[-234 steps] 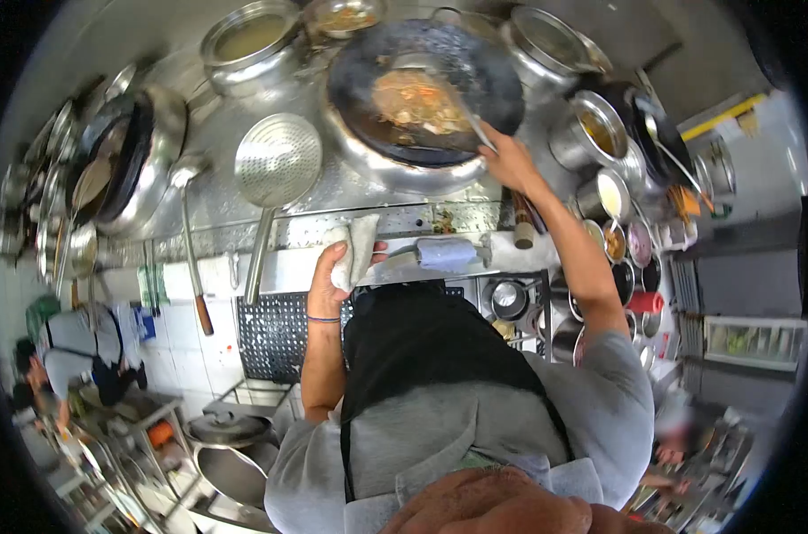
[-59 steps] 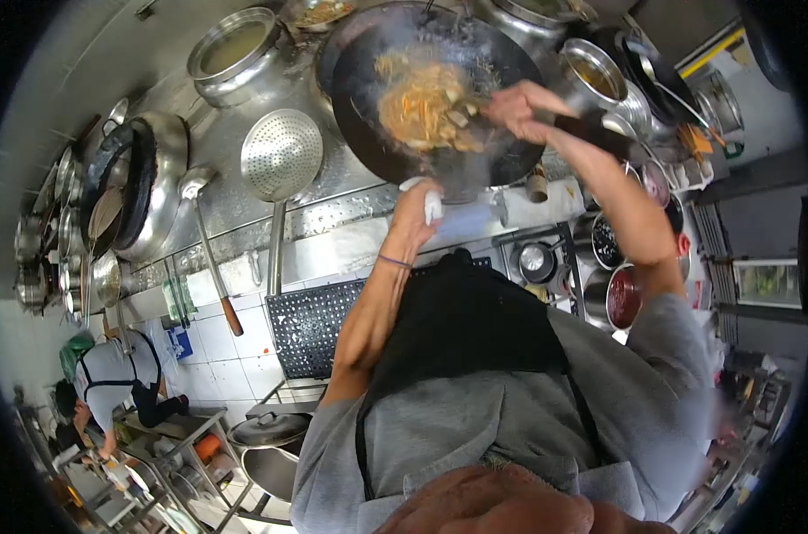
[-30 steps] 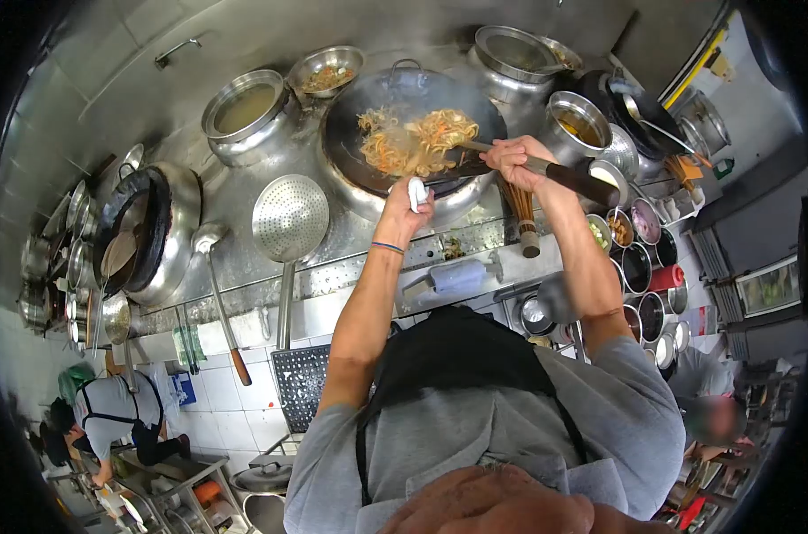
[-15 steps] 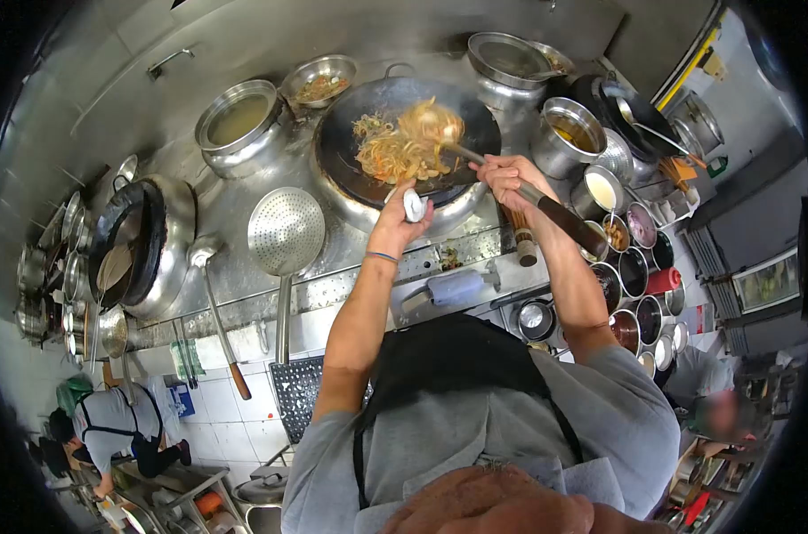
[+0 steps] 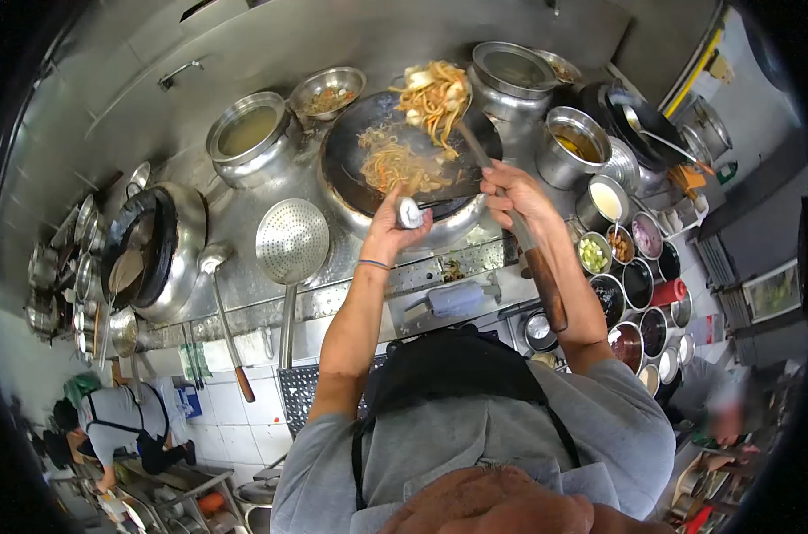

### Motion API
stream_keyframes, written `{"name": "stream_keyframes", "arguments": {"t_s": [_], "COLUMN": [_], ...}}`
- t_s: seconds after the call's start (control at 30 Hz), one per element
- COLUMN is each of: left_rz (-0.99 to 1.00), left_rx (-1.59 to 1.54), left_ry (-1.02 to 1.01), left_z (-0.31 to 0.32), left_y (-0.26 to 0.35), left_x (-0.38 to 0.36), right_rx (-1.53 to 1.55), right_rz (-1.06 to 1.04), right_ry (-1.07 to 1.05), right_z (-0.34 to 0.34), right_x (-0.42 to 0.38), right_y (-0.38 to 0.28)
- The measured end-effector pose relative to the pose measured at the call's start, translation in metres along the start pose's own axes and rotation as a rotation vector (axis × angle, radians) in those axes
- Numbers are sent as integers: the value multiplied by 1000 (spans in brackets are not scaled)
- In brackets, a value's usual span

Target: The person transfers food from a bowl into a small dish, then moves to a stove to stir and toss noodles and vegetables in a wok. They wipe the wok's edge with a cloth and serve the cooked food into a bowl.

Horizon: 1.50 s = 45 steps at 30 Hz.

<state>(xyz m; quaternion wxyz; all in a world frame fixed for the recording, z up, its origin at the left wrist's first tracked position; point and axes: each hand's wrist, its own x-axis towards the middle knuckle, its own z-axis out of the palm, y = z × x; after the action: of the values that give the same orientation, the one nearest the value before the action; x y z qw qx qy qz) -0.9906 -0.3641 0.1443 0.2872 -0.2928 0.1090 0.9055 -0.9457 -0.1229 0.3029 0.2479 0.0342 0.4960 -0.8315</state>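
Observation:
My left hand [image 5: 391,233] is closed around a folded white cloth [image 5: 410,214] at the near edge of a black wok [image 5: 340,153]; the grip on the wok itself is hidden. In my right hand [image 5: 521,196] is the long shaft of a wok ladle [image 5: 530,233], its wooden end pointing back toward my body. A heap of noodles [image 5: 434,96] with pale chunks rests on the ladle's head above the wok's far right side and mostly covers it. More noodles [image 5: 395,162] lie in the wok, with slight steam.
Left of the wok are a perforated skimmer [image 5: 293,240], a lidded pot [image 5: 246,133], a ladle [image 5: 226,320] and a second wok [image 5: 168,254]. To the right stand an oil pot [image 5: 575,138] and several ingredient containers [image 5: 605,298]. Another person [image 5: 124,418] bends at lower left.
My right hand has raised the ladle with a load of noodles up and away from the wok's middle. Fewer noodles lie in the wok. My left hand stays at the near rim.

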Motion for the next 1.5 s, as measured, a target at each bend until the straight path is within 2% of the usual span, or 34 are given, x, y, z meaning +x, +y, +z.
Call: {"name": "stream_keyframes", "arguments": {"t_s": [0.07,0.1,0.2,0.27,0.33,0.4,0.43,0.47,0.53,0.63,0.83,0.87,0.93,0.97,1.17,1.5], "left_rz": [-87,-107,-132,-125,-121,-130,-189,-202,-225,-190,-116,-114,-131,-121,-101,-156], "left_rx": [-57,-5,-27,-12,21,76,18,31,56,159,157,172,169,172,185,278], "left_ry": [36,-47,5,48,37,-24,86,89,100,32,97,98,55,87,138,118], "left_z": [-8,-12,-9,-1,2,-6,-3,-3,-12,-17,-4,-20,-29,-26,-17,-22], "left_y": [10,10,11,8,9,13,14,16,23,26,14,23,27,26,25,34], "left_x": [11,12,15,10,11,19,17,17,25,25,17,22,26,25,26,36], "right_rx": [166,413,705,555,620,553,600,669,702,685,685,710,635,679,727,580], "right_rz": [139,223,347,276,317,204,207,231,191,139,248,267,277,240,310,159], "right_ry": [-118,-147,-56,-143,-48,-160,-161,-224,-378,-490,-324,-275,-379,-304,-380,-131], "right_z": [-24,-31,-43,-69,-66,-98,-107,-117,-122,-132,-128,-118,-132,-124,-136,-103], "right_x": [16,19,20,25,17,22,24,28,28,32,25,19,36,30,45,30], "right_y": [1,2,14,43,53,91,104,116,126,139,122,120,141,128,128,135]}}
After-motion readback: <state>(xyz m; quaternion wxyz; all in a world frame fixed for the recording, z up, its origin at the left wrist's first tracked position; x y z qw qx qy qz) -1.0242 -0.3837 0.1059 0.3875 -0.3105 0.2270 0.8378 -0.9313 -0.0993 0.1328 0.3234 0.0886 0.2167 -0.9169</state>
